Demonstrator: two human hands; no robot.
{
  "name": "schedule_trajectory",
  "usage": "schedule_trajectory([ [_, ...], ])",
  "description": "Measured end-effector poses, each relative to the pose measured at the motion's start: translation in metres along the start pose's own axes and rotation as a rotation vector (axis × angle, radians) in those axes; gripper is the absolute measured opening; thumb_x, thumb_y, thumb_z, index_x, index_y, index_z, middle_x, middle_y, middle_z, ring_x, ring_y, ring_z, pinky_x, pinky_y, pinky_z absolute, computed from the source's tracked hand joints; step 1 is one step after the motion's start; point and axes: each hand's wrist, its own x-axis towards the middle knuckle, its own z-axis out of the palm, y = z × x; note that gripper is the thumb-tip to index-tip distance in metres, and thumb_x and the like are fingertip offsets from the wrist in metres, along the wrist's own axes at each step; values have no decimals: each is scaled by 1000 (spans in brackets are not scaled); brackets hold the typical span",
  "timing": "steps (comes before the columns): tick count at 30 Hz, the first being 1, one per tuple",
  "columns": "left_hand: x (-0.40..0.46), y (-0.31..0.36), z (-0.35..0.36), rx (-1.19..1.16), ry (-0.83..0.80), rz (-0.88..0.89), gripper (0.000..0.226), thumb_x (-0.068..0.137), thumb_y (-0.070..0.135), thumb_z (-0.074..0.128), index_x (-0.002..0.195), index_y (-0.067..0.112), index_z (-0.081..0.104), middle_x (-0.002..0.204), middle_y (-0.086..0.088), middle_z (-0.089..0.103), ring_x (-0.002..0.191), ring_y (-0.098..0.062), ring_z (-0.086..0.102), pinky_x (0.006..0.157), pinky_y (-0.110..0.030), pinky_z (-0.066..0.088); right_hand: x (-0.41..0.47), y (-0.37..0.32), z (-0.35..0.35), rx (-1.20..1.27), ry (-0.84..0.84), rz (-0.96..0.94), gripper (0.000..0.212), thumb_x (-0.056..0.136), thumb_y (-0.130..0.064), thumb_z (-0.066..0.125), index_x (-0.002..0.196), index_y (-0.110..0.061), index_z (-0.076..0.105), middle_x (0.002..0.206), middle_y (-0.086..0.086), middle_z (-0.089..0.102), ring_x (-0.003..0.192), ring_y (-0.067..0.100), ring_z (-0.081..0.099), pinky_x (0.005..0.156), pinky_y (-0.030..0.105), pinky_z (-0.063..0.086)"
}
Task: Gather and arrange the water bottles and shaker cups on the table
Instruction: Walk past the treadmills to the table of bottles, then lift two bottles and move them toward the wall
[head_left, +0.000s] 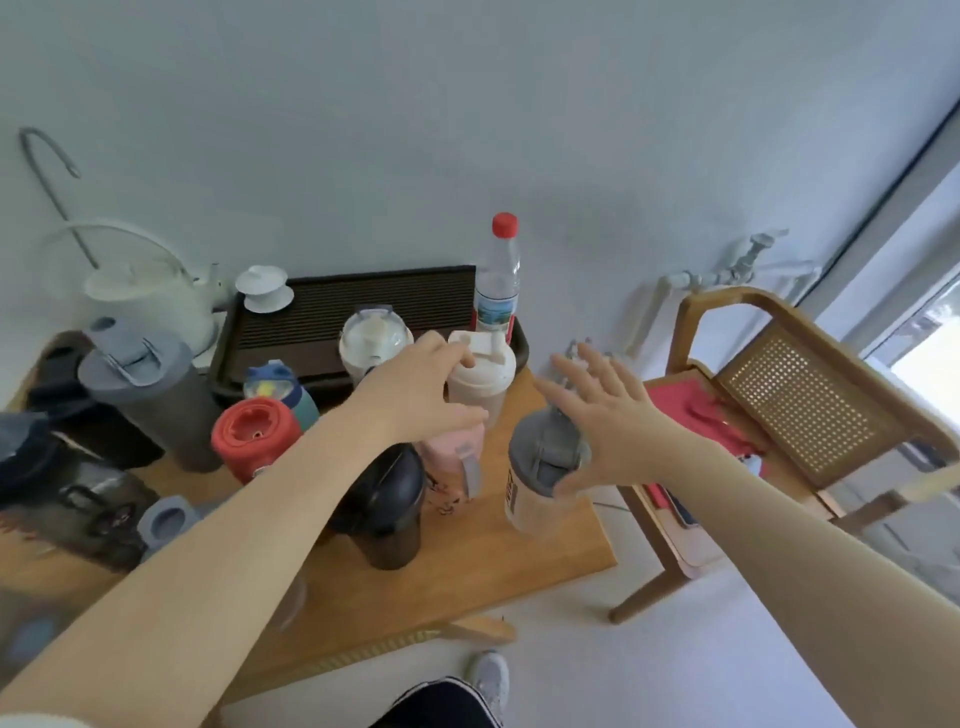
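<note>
Bottles and shaker cups crowd a wooden table (467, 577). My left hand (415, 387) curls around the lid side of a cream shaker cup (485, 387), fingers on top and thumb against its wall. With fingers spread, my right hand (608, 415) hovers over a clear shaker with a grey lid (537, 480) near the table's right edge. A pink bottle (452, 465) and a black shaker (389, 501) stand under my left forearm. Farther left are a red-lidded bottle (254, 434), a blue bottle (283, 389), a tall grey tumbler (150, 387) and a white-lidded shaker (371, 340). A red-capped water bottle (498, 283) stands at the back.
A dark slatted tea tray (363, 304) lies along the wall, with a white kettle (150, 296) to its left. Dark bags and a grey lid (166, 519) fill the table's left side. A wooden chair with a woven back (795, 400) and red cushion stands close on the right.
</note>
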Motion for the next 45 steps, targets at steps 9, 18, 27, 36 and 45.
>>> schedule_trajectory([
  [9, 23, -7, 23, 376, -302, -71, 75, 67, 62, 59, 128, 26, 36, 117, 2, 49, 98, -18, 54, 70, -31, 47, 33, 19, 3, -24, -67, -299, 98, 67, -58, 67, 144, -31, 14, 151, -3, 16, 132, 27, 26, 105, 43, 40],
  [18, 24, 13, 51, 423, -344, -200, 81, 64, 55, 68, 127, 22, 30, 114, -4, 46, 82, -20, 52, 61, -32, 47, 40, 29, 24, 67, 110, -376, 83, 64, -59, 68, 135, -39, 30, 143, -1, 29, 118, 31, 43, 86, 42, 51],
  [27, -39, 53, -42, 2, 369, -317, 70, 61, 51, 70, 121, 30, 40, 118, 5, 50, 102, -17, 50, 79, -34, 43, 14, 60, -38, 460, 347, -509, 73, 51, -62, 62, 118, -34, 53, 106, -19, 37, 91, -5, 44, 78, 6, 40],
  [36, -133, 14, -128, -72, 684, -414, 83, 45, 59, 66, 116, 24, 41, 110, 7, 51, 97, -18, 51, 78, -32, 41, 30, -56, -154, 562, 504, -771, 64, 49, -58, 62, 106, -33, 48, 100, -12, 51, 85, -7, 48, 76, -3, 33],
  [45, -206, -137, -229, -18, 744, -405, 79, 54, 54, 73, 118, 18, 44, 103, 4, 49, 90, -19, 49, 75, -27, 37, 86, -226, -165, 624, 785, -680, 75, 53, -55, 63, 114, -11, 54, 108, -3, 48, 88, -3, 43, 78, -6, 31],
])
